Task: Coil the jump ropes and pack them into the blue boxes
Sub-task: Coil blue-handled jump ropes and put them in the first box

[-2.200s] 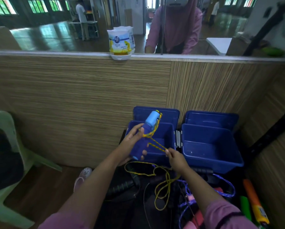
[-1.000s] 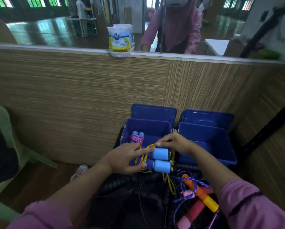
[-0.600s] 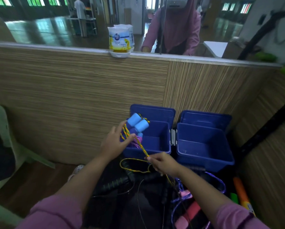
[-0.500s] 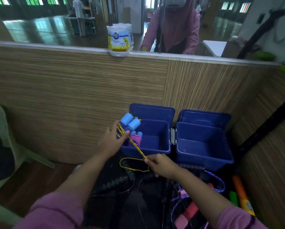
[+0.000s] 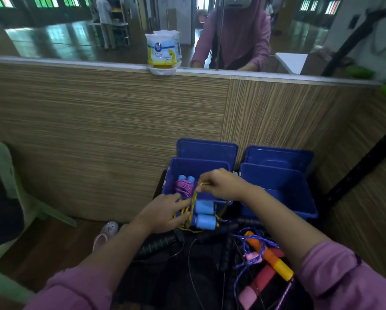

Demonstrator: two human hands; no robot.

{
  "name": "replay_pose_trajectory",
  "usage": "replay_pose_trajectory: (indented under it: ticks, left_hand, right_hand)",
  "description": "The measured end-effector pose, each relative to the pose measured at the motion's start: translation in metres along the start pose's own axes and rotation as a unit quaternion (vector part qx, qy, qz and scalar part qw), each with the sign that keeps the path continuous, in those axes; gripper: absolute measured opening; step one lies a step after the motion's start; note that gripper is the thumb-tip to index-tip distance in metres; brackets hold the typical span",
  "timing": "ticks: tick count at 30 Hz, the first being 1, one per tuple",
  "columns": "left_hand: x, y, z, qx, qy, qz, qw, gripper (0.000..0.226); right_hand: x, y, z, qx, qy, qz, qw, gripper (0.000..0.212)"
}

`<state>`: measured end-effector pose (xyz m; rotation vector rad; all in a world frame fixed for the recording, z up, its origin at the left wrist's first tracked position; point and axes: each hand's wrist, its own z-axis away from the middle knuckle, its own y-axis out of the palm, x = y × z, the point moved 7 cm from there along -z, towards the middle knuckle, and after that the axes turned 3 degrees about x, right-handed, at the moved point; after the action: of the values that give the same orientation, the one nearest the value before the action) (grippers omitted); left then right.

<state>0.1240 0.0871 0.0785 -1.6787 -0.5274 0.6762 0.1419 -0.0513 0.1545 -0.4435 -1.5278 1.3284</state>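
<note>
Hands: left hand [image 5: 165, 212] curled round the rope end of two light-blue handles [image 5: 204, 214], which lie side by side; right hand [image 5: 223, 184] pinches a turn of yellow rope [image 5: 194, 199] just above them, over the box's near edge.

Wood-grain partition wall [image 5: 120, 135]: directly behind both boxes.

Pale green chair [image 5: 1, 198]: far left, well apart.

Right blue box [image 5: 283, 193]: open, lid up against the wall, nothing seen inside.

Left blue box [image 5: 198, 166]: open, lid up; holds one coiled purple rope with blue handles [image 5: 184, 185] in its left half. Its right half appears free.

Bundle in hand: handles' long axis runs left to right, at the left box's near rim; the box lies just beyond the hands, the right hand nearer it. Judgement: wrapping is nearly finished; a short forward drop into the free half follows.

Loose ropes [image 5: 254, 253]: tangled heap below the hands, orange, purple and black handles, not yet coiled.
</note>
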Motion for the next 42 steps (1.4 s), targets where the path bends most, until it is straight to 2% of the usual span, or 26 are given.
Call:
replay_pose_trajectory:
  ticks: [3,5,8,10,12,15,17,20,22,25,28,30,32,35,37,42]
  left_hand:
    - [-0.01,-0.01,0.007,-0.029,0.026,0.12,0.992,0.058]
    - [-0.009,-0.016,0.011,-0.048,0.007,0.212,0.976,0.061]
    - [-0.01,-0.025,0.009,-0.079,-0.034,0.29,0.953,0.066]
    - [-0.01,-0.035,0.005,-0.121,-0.057,0.318,0.939,0.061]
    - [-0.003,-0.044,0.002,-0.164,-0.086,0.325,0.927,0.055]
    - [0.018,-0.057,0.0,-0.249,-0.175,0.299,0.905,0.057]
    - [0.035,-0.061,0.001,-0.293,-0.258,0.267,0.881,0.054]
    - [0.065,-0.054,0.005,-0.294,-0.389,0.227,0.843,0.05]
    - [0.072,-0.05,0.008,-0.249,-0.439,0.159,0.849,0.059]
    - [0.074,-0.035,0.01,-0.142,-0.471,0.077,0.867,0.057]
    - [0.067,-0.019,0.011,-0.042,-0.407,0.02,0.912,0.058]
    - [0.054,-0.008,0.01,-0.001,-0.289,-0.031,0.957,0.07]
    - [0.038,0.0,0.011,0.022,-0.174,-0.041,0.984,0.082]
    - [0.019,0.007,0.015,0.033,-0.054,0.0,0.998,0.075]
    - [0.012,0.007,0.018,0.024,-0.007,0.028,0.999,0.067]
    - [-0.004,-0.01,0.015,0.012,-0.013,0.129,0.991,0.08]
  right_hand:
    - [-0.027,0.006,-0.002,-0.002,0.008,-0.099,0.995,0.015]
    - [-0.049,0.015,-0.001,-0.022,0.032,-0.17,0.985,0.013]
    - [-0.072,0.042,0.005,-0.022,0.084,-0.273,0.958,0.015]
    - [-0.075,0.057,0.011,-0.019,0.114,-0.318,0.941,0.026]
    - [-0.068,0.071,0.017,-0.016,0.12,-0.342,0.932,0.024]
    - [-0.06,0.088,0.022,-0.021,0.115,-0.375,0.92,0.024]
    - [-0.057,0.095,0.023,-0.024,0.118,-0.357,0.926,0.025]
    - [-0.04,0.096,0.026,-0.013,0.112,-0.311,0.944,0.031]
    - [-0.026,0.089,0.027,-0.007,0.106,-0.261,0.96,0.032]
    - [0.003,0.069,0.03,-0.006,0.05,-0.102,0.993,0.03]
    - [0.019,0.044,0.029,-0.024,0.023,-0.002,0.999,0.02]
    - [0.02,0.027,0.026,-0.043,0.014,0.027,0.999,0.021]
    - [0.013,0.016,0.022,-0.042,0.015,0.034,0.998,0.022]
    - [-0.009,0.013,0.017,-0.021,0.031,0.0,0.999,0.023]
    - [-0.025,0.017,0.014,-0.012,0.045,-0.018,0.999,0.024]
    - [-0.058,0.03,0.012,-0.045,0.065,-0.133,0.988,0.024]
